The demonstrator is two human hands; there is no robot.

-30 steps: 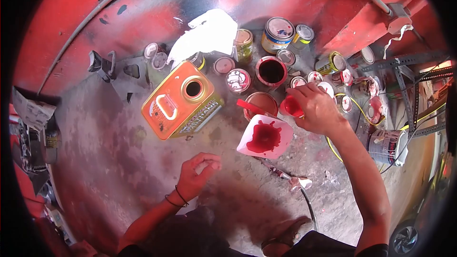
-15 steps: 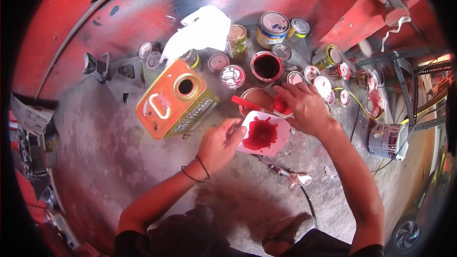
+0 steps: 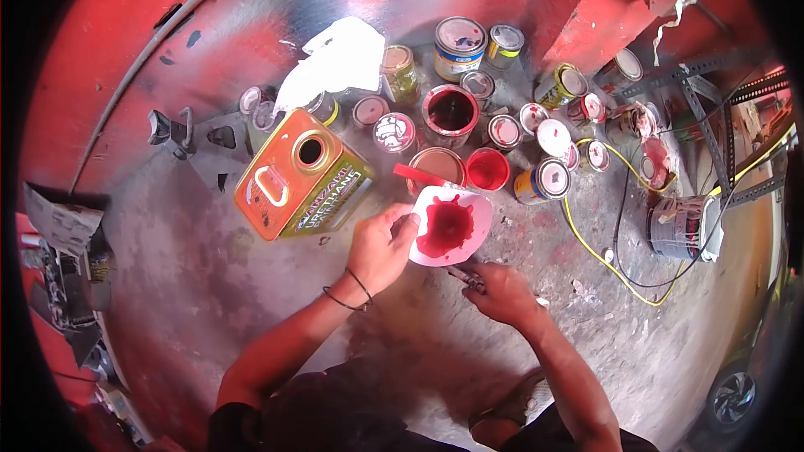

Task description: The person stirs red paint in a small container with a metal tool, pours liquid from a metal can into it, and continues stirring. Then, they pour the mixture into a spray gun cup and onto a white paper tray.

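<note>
While the left hand (image 3: 381, 243) pinches its rim with closed fingers, the white funnel (image 3: 450, 228), pooled red inside, sits just before a red pot (image 3: 487, 169); the right hand (image 3: 502, 293) grips a tool (image 3: 463, 274).

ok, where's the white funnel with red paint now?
Head view, centre: the white funnel is pinched at its edge by the left hand, just below the open red paint can and above the right hand.

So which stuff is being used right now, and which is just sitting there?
In use:
left hand holding the white funnel with red paint in it
right hand gripping a paint-stained tool right by it

Lying about:
orange tin
white rag
grey bucket
lidded paint can
</note>
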